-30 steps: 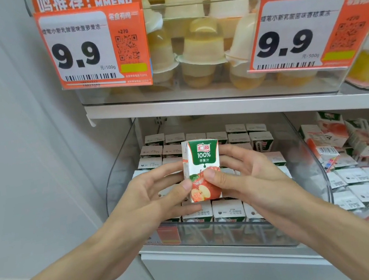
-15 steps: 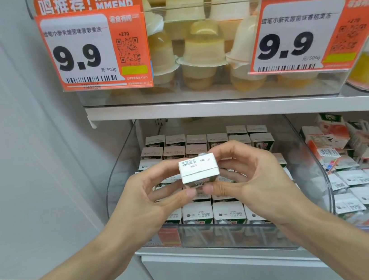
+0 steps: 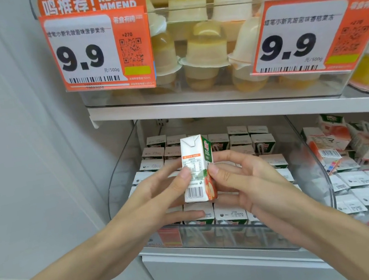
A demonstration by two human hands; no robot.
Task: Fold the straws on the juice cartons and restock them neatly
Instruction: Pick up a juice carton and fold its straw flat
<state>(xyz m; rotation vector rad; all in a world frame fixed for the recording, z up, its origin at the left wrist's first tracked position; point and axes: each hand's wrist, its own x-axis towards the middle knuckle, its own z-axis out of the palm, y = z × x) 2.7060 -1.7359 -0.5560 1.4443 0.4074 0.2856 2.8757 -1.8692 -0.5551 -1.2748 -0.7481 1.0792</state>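
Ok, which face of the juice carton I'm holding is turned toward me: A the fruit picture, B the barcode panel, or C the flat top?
B: the juice carton stands upright, its white barcode panel facing the camera, pinched between the left hand and the right hand.

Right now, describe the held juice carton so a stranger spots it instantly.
Under the shelf with orange 9.9 price tags sits a clear bin of packed cartons. Before it, the left hand and right hand pinch one juice carton, the only one raised, barcode side showing.
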